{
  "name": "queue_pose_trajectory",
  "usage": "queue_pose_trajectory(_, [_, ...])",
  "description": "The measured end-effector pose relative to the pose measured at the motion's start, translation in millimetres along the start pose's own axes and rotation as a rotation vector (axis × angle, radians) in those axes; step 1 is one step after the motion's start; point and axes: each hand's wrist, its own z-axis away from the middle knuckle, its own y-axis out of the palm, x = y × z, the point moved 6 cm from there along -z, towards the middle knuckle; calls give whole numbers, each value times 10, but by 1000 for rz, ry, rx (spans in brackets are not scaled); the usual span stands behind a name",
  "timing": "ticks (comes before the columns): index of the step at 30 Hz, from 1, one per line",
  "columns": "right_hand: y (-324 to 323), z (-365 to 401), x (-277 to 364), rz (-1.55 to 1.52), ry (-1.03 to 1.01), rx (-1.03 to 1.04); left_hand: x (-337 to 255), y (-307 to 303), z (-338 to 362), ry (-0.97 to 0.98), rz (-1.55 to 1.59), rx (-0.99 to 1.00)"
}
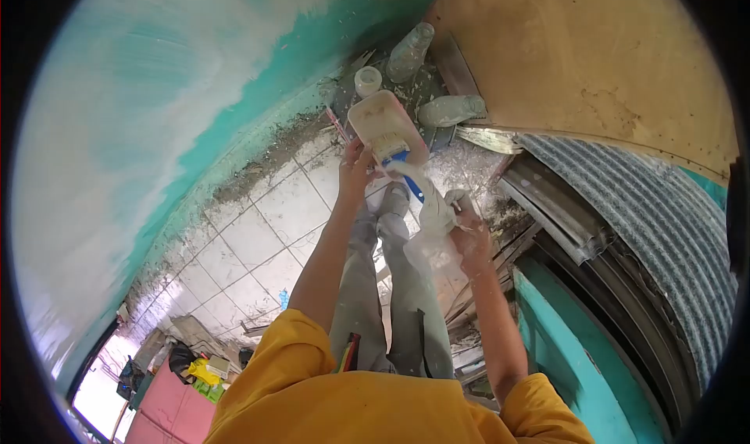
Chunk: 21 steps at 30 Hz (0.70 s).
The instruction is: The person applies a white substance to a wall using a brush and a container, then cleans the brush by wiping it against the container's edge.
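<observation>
paint tub is gripped by left hand | brush is pressed against tub's near edge, clamped with white rag in right hand | bottles are lying just behind tub

No legible text, label, brand, number or sign anywhere in view.

Surfaces checked:
- pale plastic tub, held in the left hand: paint smears only
- blue-handled brush, held in the right hand: no marking can be made out
- two dusty bottles on the floor (any label is caked over or too blurred to tell)
- yellow shirt: plain
</observation>
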Motion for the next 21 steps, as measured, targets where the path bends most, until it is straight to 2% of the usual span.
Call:
queue_pose_trajectory(1, [-22,3,-62,8,0,15,-15,-6,10,-18,-22,-13])
queue_pose_trajectory(3, [-332,46,-302,292,136,-265,47,-90,129,0,2,-72])
queue_pose_trajectory(4, [-128,19,-226,513,186,-428,42,-130,191,14,20,-129])
queue_pose_trajectory(6, [-37,-68,-237,494,187,-401,207,-251,470,-24,164,-353])
queue_pose_trajectory(9, [-137,-114,-350,484,224,-382,422,-213,986,-44,183,-481])
queue_pose_trajectory(11, [-67,-225,-350,363,136,-256,664,4,1117,-91,256,-313])
queue_pose_trajectory(12, [-17,-244,-283,484,184,-274,482,187,1230,-92,261,-329])
queue_pose_trajectory(13, [11,-240,-250,484,204,-269,89,543,1390,-110,178,-200])
queue_pose_trajectory(14, [66,-276,-194,639,194,-210,-153,794,1446,-120,97,-67])
queue_pose_trajectory(15, [124,-344,-131,795,176,-145,-132,809,1382,-113,105,-77])
queue_pose_trajectory(16, [198,-420,-58,1003,-11,-35,-52,857,1313,-151,276,-27])
queue_pose_trajectory(17, [186,-430,-49,1010,-12,-19,10,907,1234,-182,447,28])
queue_pose_trajectory(19, [216,-479,46,863,-51,-37,-229,1053,1209,-173,488,28])
queue_pose_trajectory(21, [322,-513,168,955,-77,34,-269,1082,1151,-175,533,24])
